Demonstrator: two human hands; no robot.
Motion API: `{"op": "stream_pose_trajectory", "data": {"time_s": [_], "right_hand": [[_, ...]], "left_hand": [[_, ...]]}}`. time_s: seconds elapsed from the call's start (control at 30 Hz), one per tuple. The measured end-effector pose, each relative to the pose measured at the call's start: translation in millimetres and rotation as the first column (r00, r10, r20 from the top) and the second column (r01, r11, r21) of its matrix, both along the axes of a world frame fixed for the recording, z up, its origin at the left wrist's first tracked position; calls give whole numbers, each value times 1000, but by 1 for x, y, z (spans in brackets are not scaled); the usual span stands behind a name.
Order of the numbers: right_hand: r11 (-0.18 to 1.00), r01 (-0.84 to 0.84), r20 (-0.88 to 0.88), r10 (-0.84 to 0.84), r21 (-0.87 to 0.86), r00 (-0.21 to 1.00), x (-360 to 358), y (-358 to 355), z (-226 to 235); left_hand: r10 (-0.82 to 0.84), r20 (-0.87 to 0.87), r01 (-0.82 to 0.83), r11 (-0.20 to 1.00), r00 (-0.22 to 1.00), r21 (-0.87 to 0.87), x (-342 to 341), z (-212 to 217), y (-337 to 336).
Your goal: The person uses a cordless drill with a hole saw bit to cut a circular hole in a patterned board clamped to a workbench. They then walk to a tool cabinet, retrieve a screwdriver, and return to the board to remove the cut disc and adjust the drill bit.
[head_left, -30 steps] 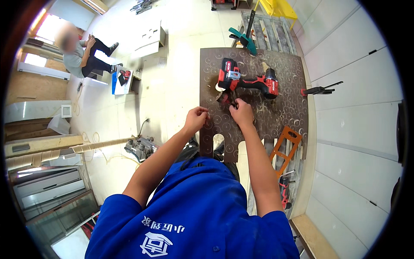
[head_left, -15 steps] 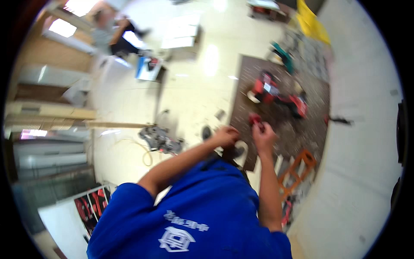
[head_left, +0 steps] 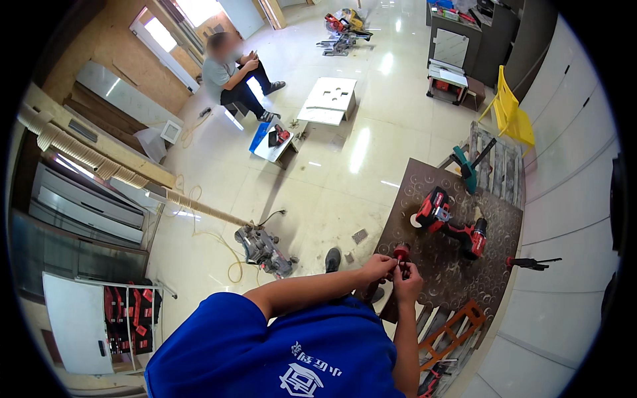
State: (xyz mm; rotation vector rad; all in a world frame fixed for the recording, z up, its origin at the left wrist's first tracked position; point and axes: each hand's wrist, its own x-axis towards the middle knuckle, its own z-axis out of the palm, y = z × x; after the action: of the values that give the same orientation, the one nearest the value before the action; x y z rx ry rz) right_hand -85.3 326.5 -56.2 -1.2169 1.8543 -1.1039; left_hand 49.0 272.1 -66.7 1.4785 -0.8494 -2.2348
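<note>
My left hand [head_left: 377, 268] and my right hand [head_left: 407, 281] meet in front of me, over the near edge of a dark brown perforated board [head_left: 458, 265]. Between the fingers of both sits a small red round part [head_left: 401, 253]. A red and black cordless drill [head_left: 450, 224] lies on the board just beyond my hands. My blue sleeves fill the lower part of the view.
A black bar clamp [head_left: 532, 263] lies right of the board, a teal clamp [head_left: 468, 169] and a wooden pallet [head_left: 494, 166] beyond it. An orange frame [head_left: 456, 329] sits near right. A grey power saw [head_left: 264, 249] with a cord rests on the floor left. A seated person [head_left: 231, 74] is far back.
The view has swung up and left, showing more of the room. My hands have come off the board toward my body, and they now hold the small red part together.
</note>
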Motion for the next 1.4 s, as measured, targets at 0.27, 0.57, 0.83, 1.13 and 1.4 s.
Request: {"op": "stream_pose_trajectory", "data": {"time_s": [0.27, 0.57, 0.83, 1.13, 1.4], "right_hand": [[999, 27, 235, -36, 42, 971, 5, 22, -33], [993, 115, 296, -121, 36, 947, -23, 58, -28], [985, 135, 270, -160, 110, 949, -41, 72, -25], [987, 109, 249, -136, 122, 959, -41, 77, -31], [990, 126, 288, -140, 69, 947, -38, 82, -33]], "left_hand": [[11, 22, -10, 999, 1000, -47, 12, -11, 3], [-15, 209, 45, 989, 978, -140, 20, -8, 4], [28, 393, 215, 802, 919, -558, 30, -14, -3], [226, 392, 169, 637, 892, -752, 34, -17, -5], [194, 300, 34, 788, 934, -615, 33, -42, -19]]}}
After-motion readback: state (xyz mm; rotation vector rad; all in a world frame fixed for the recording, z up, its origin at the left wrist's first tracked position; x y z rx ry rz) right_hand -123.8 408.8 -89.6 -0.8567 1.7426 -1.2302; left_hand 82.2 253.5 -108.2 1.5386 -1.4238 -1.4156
